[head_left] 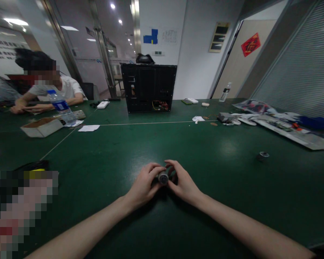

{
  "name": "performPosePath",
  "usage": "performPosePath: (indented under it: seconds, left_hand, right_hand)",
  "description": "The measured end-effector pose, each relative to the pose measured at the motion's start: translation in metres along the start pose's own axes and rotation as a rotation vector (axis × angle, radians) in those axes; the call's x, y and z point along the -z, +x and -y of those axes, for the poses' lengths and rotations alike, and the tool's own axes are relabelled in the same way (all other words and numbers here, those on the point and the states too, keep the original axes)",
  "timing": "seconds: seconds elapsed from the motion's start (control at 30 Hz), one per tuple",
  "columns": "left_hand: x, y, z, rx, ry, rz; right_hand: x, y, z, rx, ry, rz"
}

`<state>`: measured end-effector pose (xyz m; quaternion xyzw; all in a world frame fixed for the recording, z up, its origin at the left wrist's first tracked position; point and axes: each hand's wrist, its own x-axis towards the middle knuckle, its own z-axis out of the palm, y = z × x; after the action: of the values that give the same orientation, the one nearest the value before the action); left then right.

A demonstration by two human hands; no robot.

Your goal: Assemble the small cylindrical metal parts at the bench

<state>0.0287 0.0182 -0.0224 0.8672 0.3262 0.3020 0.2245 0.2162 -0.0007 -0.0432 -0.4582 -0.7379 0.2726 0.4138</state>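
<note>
In the middle of the near table, a small round grey cylinder (163,178) has its dark, ringed end facing me. It looks like a metal part, but its exact kind is unclear. My left hand (147,180) grips it from the left, thumb below and fingers over the top. From the other side, my right hand (182,181) curls around it, its thumb at the lower right edge and its fingertips close to the top. The cylinder's far side is hidden behind the fingers. A second small cylindrical piece (263,155) stands apart on the right.
The green table (118,151) carries a black open-backed case (149,88) at the far side. On the left are a cardboard box (43,128), a water bottle (63,108) and a seated person (67,88). A board with scattered parts (299,135) lies at right.
</note>
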Motion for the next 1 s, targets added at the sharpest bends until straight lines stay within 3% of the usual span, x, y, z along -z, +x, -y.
performPosePath:
  seconds: [0.2, 1.0]
  left_hand:
    - [-0.0006, -0.0018, -0.0016, -0.074, 0.061, 0.012]
    - [0.0001, -0.0014, -0.0024, -0.026, -0.014, -0.017]
  right_hand:
    - [0.0018, 0.0002, 0.0012, 0.018, -0.027, 0.039]
    - [0.0048, 0.0016, 0.0086, 0.067, -0.061, 0.117]
